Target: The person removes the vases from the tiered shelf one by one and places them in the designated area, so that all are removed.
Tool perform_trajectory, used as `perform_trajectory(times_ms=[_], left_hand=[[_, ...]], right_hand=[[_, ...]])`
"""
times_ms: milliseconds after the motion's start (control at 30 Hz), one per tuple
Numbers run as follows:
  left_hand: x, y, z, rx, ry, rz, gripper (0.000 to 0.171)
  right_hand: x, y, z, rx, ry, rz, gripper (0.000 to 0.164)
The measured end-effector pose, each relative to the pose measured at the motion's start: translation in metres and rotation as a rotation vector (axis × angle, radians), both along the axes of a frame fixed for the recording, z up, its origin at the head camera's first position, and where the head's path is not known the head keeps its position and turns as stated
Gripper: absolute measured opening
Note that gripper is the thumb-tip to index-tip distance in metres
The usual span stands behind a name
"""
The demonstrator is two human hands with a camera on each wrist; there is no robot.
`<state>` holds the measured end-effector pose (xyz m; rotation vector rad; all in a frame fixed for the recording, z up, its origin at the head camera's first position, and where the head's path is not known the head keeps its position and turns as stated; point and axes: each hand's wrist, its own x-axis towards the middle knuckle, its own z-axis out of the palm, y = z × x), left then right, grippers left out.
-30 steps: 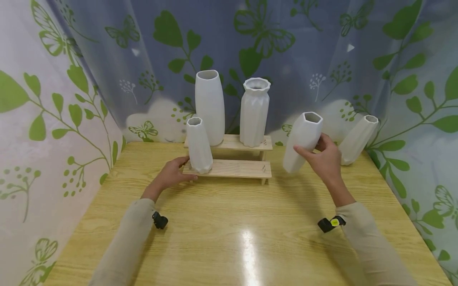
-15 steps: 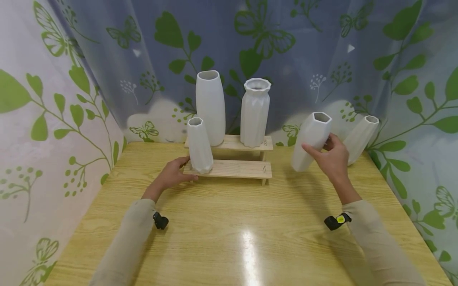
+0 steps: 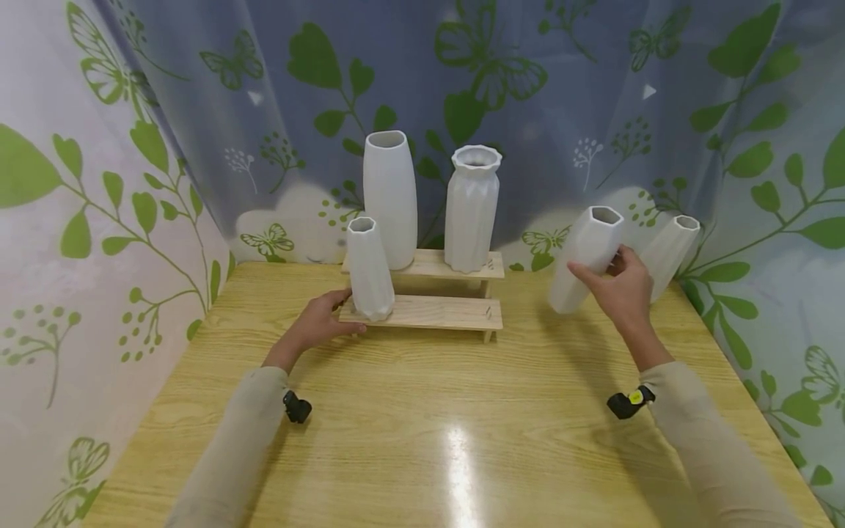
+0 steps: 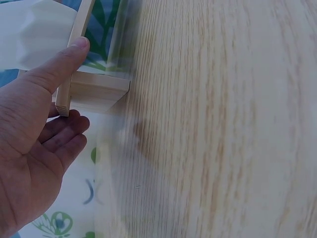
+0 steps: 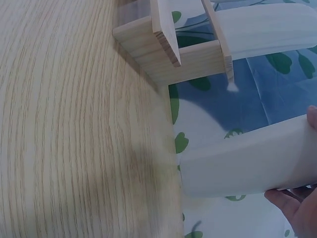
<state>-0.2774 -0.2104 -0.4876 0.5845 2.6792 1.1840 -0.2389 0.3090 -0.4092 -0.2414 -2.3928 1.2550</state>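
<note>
My left hand (image 3: 321, 321) grips the left end of a two-tier wooden display stand (image 3: 442, 312). In the left wrist view the thumb lies over the lower board and the fingers are beside and below it. A small fluted white vase (image 3: 371, 271) stands at that end of the lower tier. Off to the right, my right hand (image 3: 623, 290) holds a white vase (image 3: 589, 249) with an angular mouth, fingers and thumb on opposite sides. It leans, mouth to the right; whether its base touches the table is unclear. The right wrist view shows its lower part (image 5: 237, 163).
On the upper tier stand a tall smooth white vase (image 3: 391, 198) and a ruffle-rimmed white vase (image 3: 472, 213). A slim white vase (image 3: 673, 253) is behind my right hand at the table's right side. Leaf-patterned curtains (image 3: 541, 147) border the wooden table (image 3: 396, 425).
My right hand has carried the angular-mouthed vase to the right, closer to the slim vase. The left hand has stayed on the stand.
</note>
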Motion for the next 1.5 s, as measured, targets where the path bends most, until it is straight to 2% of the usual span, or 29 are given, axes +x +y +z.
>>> perform_trajectory(times_ms=[400,600,1300,1500], left_hand=[[0.001,0.001,0.002,0.003,0.004,-0.001,0.091],[0.002,0.001,0.002,-0.001,0.004,0.001,0.091],[0.001,0.001,0.000,0.017,-0.008,-0.002,0.094],[0.001,0.000,0.000,0.012,-0.002,0.000,0.093]], right_hand=[[-0.012,0.013,-0.005,0.000,0.012,-0.015,0.084],[-0.018,0.019,-0.008,0.000,-0.011,-0.025,0.087],[-0.032,0.039,-0.027,0.009,-0.018,-0.088,0.086],[-0.035,0.041,-0.028,-0.018,-0.012,-0.094,0.087]])
